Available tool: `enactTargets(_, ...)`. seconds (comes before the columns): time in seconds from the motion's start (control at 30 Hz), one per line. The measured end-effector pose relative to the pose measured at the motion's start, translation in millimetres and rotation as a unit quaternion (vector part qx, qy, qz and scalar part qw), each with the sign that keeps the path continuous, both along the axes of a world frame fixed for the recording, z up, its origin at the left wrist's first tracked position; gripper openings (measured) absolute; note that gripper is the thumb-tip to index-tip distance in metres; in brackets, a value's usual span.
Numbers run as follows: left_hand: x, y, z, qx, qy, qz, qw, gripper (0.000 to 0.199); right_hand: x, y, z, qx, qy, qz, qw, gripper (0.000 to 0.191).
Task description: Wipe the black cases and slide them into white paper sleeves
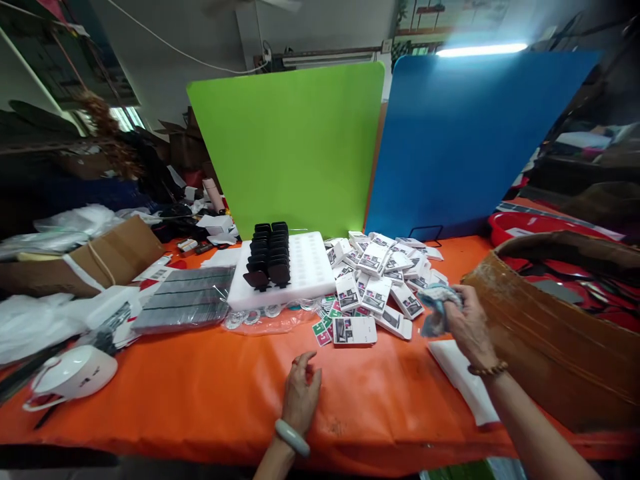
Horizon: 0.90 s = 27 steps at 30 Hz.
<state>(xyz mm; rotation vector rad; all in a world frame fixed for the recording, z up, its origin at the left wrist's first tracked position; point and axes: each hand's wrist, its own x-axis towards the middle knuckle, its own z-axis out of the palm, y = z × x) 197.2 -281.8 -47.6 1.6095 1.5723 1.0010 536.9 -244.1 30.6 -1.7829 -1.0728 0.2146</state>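
My right hand (469, 327) is closed around a crumpled bluish-grey cloth (434, 307), between the heap of boxes and a brown cardboard drum. My left hand (301, 393) hovers over or rests on the orange table cover (210, 387), fingers loosely curled and apart, nothing in them. Just beyond it lies a single white printed box (355, 331), beside small green and pink cards (323, 331). Behind, many similar small white boxes (376, 293) are heaped. To their left, a white foam tray (313, 263) holds rows of black flat-headed parts (270, 257).
The cardboard drum (560, 347) with red and dark pieces stands at the right, a white paper (467, 380) before it. Green (295, 147) and blue (475, 140) boards rise behind. Left are a plastic-wrapped grey stack (185, 300), a white lidded cup (77, 373) and a carton (115, 253).
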Motion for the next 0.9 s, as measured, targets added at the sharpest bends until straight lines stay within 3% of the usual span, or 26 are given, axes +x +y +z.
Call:
enactTargets(0.1, 24, 23, 6.2, 0.072, 0.131, -0.079, 0.986, 0.061, -43, -19, 1.9, -0.044, 0.105, 0.128, 0.985, 0.033)
enactTargets(0.17, 39, 41, 8.7, 0.088, 0.22, -0.14, 0.961, 0.075, -69, -32, -7.9, -0.09, 0.173, 0.243, 0.95, 0.029)
enactTargets(0.27, 53, 66, 11.3, 0.112, 0.304, -0.21, 0.922, 0.077, -93, -46, -29.9, -0.134, 0.241, 0.307, 0.911, 0.035)
enactTargets(0.37, 60, 83, 14.1, 0.138, 0.319, -0.248, 0.904, 0.067, -94, -48, -52.0, -0.183, 0.257, 0.282, 0.906, 0.041)
enactTargets(0.53, 73, 103, 22.9, 0.188, 0.31, -0.29, 0.886, 0.062, -70, -24, -75.5, -0.178, 0.121, 0.207, 0.955, 0.024)
enactTargets(0.67, 92, 127, 34.3, 0.21, 0.312, -0.288, 0.88, 0.066, -56, 12, -77.1, -0.133, 0.04, 0.149, 0.979, 0.032)
enactTargets(0.9, 137, 175, 54.3, 0.225, 0.328, -0.271, 0.877, 0.061, -35, 72, -73.1, -0.16, 0.007, 0.12, 0.98, 0.025)
